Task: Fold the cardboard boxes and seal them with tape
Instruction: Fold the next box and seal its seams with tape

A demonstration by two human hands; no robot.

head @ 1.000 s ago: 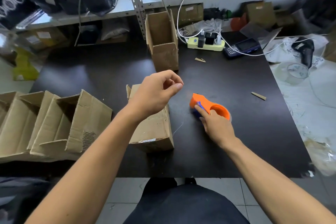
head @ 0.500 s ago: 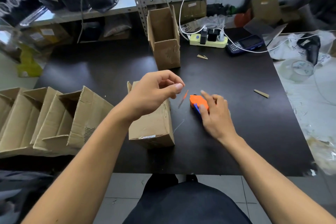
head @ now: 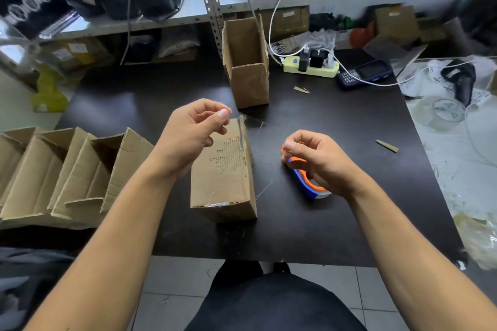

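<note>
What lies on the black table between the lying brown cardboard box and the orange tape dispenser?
Only bare black table separates the brown cardboard box from the orange tape dispenser, as the head view shows.

Black table [head: 336, 223] carries sealed box [head: 223, 183], upright open box [head: 247, 67], tape dispenser [head: 306, 185], power strip [head: 312, 68]

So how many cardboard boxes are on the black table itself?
2: a closed box lying between the hands, and an open box standing upright at the far edge. More open boxes sit off its left side.

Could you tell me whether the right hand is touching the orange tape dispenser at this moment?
Touching: the head view shows the right hand with fingers curled around the orange tape dispenser, tilting it up off the black table.
</note>
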